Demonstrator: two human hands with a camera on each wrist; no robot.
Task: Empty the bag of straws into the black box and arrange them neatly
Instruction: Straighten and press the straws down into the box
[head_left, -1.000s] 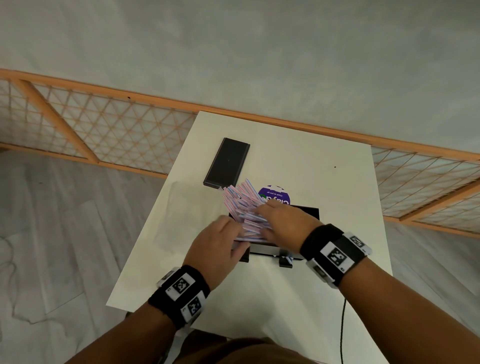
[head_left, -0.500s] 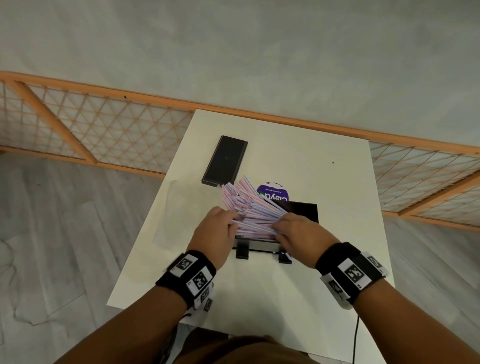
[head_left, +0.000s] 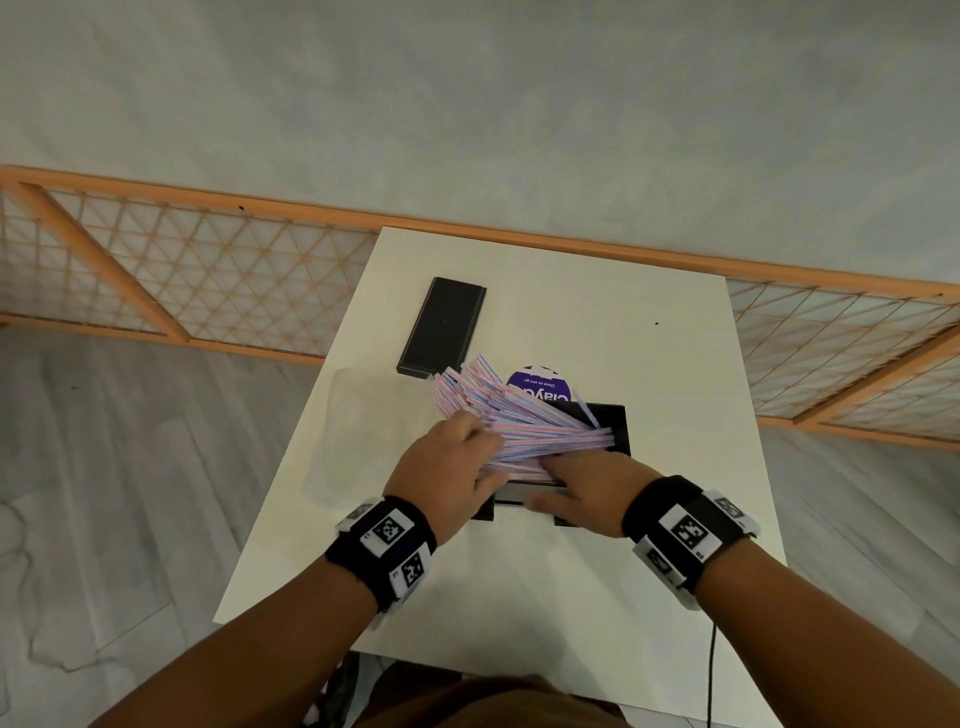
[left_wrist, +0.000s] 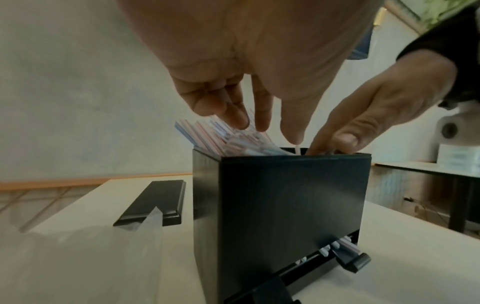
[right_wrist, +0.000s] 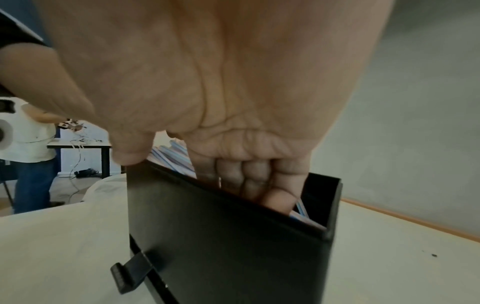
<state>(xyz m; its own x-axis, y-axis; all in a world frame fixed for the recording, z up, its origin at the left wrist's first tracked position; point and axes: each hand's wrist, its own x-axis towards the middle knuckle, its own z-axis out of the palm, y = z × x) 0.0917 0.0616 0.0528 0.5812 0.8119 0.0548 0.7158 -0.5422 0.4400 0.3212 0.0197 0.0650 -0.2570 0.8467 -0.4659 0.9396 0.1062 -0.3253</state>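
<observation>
Left hand (head_left: 447, 467) fingers extended, pressing straws' (head_left: 519, 421) raised left ends down; right hand (head_left: 587, 483) fingers straight inside black box (head_left: 618, 421), guiding right ends to level them.

Right hand (head_left: 582, 483) slid down the straws (head_left: 524, 421).

straws (head_left: 524, 423): pink-blue striped, fanned, tilted left out of box | black box (left_wrist: 280, 216): upright, open-topped, on table
</observation>
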